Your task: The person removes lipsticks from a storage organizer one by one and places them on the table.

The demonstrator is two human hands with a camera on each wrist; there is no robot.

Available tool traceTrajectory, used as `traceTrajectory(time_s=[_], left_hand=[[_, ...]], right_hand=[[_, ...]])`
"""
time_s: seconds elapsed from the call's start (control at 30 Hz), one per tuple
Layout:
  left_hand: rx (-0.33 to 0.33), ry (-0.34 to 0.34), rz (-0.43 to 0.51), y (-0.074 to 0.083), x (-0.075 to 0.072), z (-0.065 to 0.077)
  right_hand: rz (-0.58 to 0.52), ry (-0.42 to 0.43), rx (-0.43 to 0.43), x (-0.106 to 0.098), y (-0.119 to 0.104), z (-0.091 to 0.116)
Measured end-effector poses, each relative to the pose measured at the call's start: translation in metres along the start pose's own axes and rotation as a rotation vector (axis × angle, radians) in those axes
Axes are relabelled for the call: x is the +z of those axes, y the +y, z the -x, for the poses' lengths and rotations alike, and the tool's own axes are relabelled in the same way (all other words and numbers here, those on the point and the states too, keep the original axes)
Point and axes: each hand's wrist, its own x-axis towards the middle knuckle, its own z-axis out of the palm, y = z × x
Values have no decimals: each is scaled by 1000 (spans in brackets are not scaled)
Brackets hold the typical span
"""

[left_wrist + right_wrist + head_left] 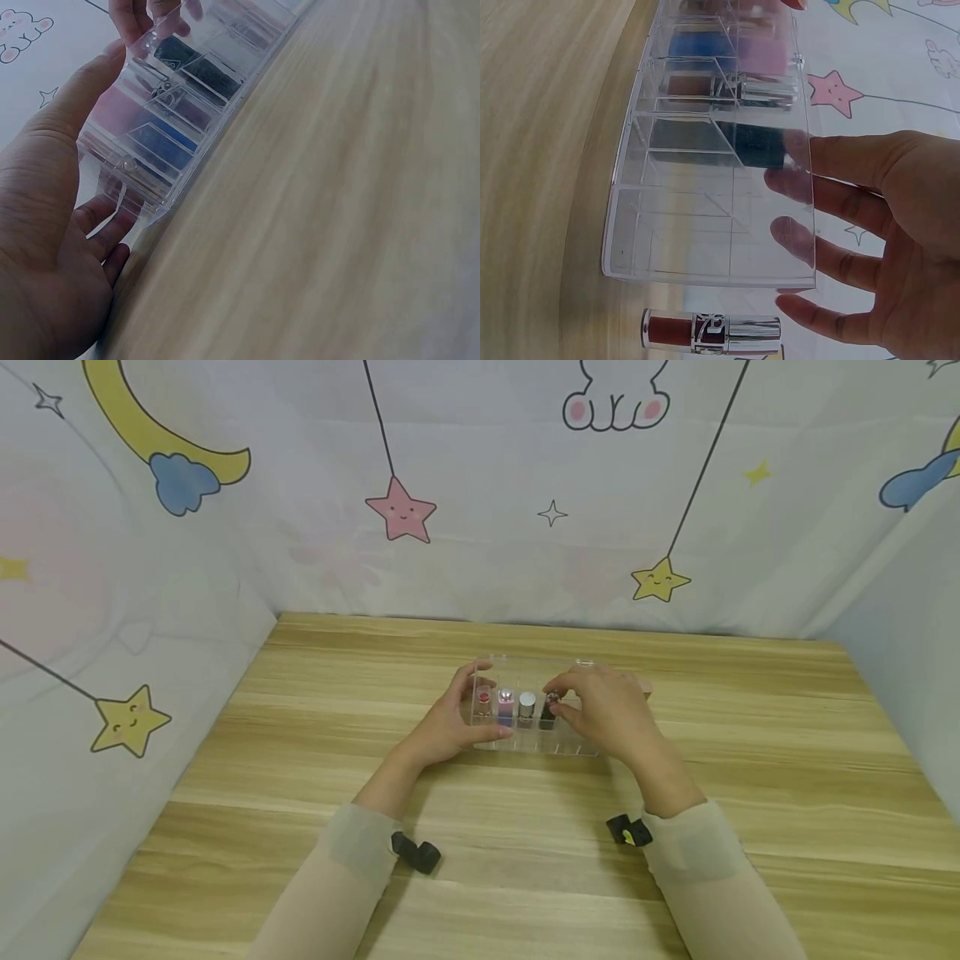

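A clear acrylic lipstick organizer [536,745] rests on the wooden table, its compartments in a row. My left hand [448,722] grips its left end, thumb along the front and fingers round the far side. With thumb and forefinger, my right hand [611,710] pinches the top of a dark lipstick tube [754,144] standing in a compartment. To its left stand a silver-capped tube [527,703], a pink-and-blue tube [506,705] and a red-topped tube [483,700]. Compartments right of the dark tube hold nothing in the right wrist view.
A lip gloss tube [709,334] with a silver cap and reddish-brown body stands outside the organizer, past its right end. A cartoon-printed curtain [480,560] hangs behind the table [487,877]. Black wrist straps [416,853] show at both sleeves.
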Motion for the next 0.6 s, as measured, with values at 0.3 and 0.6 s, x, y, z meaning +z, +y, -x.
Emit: traceTrajectory(time_s=[0.3,0.6], left_hand=[[2,3,0,-2,0,0],[-1,3,-4,-1,0,0]], right_hand=[[-1,19,-6,-1,0,1],[-43,15,1,-5,-1,2]])
